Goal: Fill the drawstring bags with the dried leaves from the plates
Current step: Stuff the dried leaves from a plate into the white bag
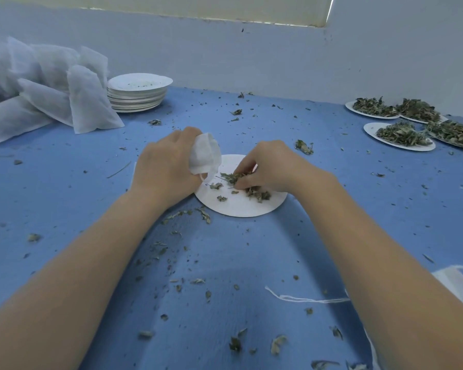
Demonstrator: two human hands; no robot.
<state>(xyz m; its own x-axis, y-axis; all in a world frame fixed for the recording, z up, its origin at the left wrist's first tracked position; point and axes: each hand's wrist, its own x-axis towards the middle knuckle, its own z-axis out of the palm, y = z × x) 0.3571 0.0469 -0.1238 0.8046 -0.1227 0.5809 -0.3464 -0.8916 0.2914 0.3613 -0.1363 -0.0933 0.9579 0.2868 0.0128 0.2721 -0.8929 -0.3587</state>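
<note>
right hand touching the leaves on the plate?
Touching. The head view shows the right hand with its curled fingertips pinching the dried leaves on the white plate, with no gap between them.

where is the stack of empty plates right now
In the head view the stack of empty plates sits far left on the blue table, beside the filled bags at the wall.

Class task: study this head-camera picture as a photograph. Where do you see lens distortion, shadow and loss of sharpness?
Head view: wide-angle bending curves the blue table and stretches both forearms towards the lower corners; soft, even light throws a broad faint shadow between the arms; the filled bags at far left look hazy, while the plate, the left hand and the right hand are fairly sharp; no glare.
</note>
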